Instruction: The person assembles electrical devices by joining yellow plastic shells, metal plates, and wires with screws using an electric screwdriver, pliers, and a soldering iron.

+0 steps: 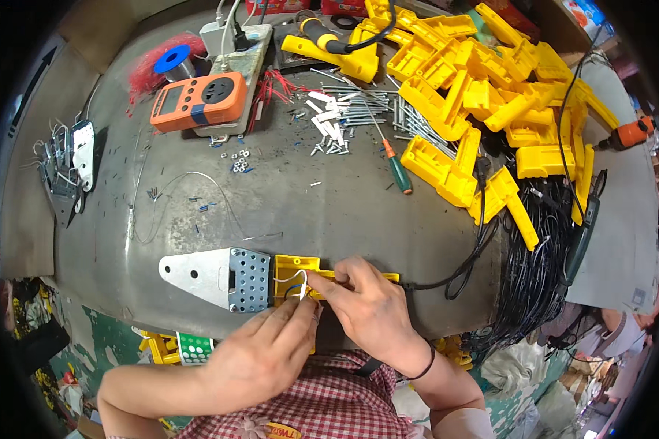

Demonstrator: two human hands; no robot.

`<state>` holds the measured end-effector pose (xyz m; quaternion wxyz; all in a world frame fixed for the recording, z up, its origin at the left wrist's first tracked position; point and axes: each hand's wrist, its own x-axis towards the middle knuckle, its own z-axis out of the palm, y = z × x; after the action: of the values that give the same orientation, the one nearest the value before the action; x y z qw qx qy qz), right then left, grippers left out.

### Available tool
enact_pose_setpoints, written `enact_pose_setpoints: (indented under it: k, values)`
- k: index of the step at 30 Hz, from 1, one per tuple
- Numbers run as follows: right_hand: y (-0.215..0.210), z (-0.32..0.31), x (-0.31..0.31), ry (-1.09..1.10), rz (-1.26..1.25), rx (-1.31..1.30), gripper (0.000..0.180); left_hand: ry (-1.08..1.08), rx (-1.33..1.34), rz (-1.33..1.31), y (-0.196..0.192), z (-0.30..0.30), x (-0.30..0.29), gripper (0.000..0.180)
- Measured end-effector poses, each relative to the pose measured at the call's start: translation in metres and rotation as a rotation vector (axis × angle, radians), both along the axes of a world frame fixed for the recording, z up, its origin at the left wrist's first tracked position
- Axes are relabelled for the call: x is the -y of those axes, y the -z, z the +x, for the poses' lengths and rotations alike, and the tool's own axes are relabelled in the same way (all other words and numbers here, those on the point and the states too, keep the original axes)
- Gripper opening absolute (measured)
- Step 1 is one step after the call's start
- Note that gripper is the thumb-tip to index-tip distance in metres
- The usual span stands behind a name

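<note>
A yellow plastic housing (297, 262) lies at the table's near edge, its open side up, joined to a flat metal plate (194, 274) with a perforated section (250, 279). A white wire (302, 275) loops out of the housing, and a bit of blue wire shows beside it. My left hand (263, 347) is closed, its fingertips pinching the white wire low in the housing. From the right, my right hand (377, 311) is closed too, with fingertips against the same wire. A black cable (432, 286) leaves the housing's right end. My fingers hide part of the inside.
Yellow housings (483, 95) are heaped at the back right, beside screws (359, 110) and white sleeves (328, 121). A green-handled screwdriver (397, 168), an orange meter (199, 101), a solder spool (176, 64), metal plates (69, 164) and bundled black cables (531, 285) surround the workspace.
</note>
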<state>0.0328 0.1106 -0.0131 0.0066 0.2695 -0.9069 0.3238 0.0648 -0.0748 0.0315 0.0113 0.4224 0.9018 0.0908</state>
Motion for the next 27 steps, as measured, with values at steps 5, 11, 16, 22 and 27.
enact_pose_setpoints:
  k: [5,11,16,22,27]
  values:
    - [0.006,0.000,0.001,0.085,-0.126,0.013,0.031,-0.138,-0.038,-0.076,0.015,0.023,-0.004,0.034]
    - [-0.013,-0.021,0.023,-0.225,0.046,-0.155,0.025,-0.205,0.008,-0.066,0.024,0.032,0.002,0.036]
    - [-0.003,-0.029,0.029,-0.216,0.070,-0.095,0.021,-0.220,-0.013,-0.027,0.030,0.031,0.001,0.039]
    - [-0.003,-0.027,0.011,-0.252,0.008,-0.077,0.030,-0.208,-0.035,-0.010,0.035,0.027,0.005,0.043]
    - [-0.008,-0.024,0.014,-0.269,0.164,-0.144,0.028,-0.149,-0.057,-0.006,0.035,0.022,0.007,0.052]
